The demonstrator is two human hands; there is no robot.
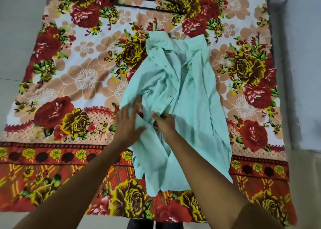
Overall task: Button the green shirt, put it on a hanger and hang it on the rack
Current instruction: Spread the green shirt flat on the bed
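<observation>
The right hand [164,121] pinches the front edge of the green shirt [187,96], low down near the hem, with its fingers curled into the cloth. The left hand [127,124] lies just beside it with fingers spread flat, touching the other front flap. The two hands are close together but not joined.

The shirt lies crumpled on a flowery sheet [69,72], stretching away from the hands, and its front looks open. To button it well, I think the flaps should first be smoothed flat. Then each edge needs lining up so a button meets its own hole, starting from one end.

Far beyond the hands, past the collar, lies a black hanger [149,1]. No rack can be seen.
</observation>
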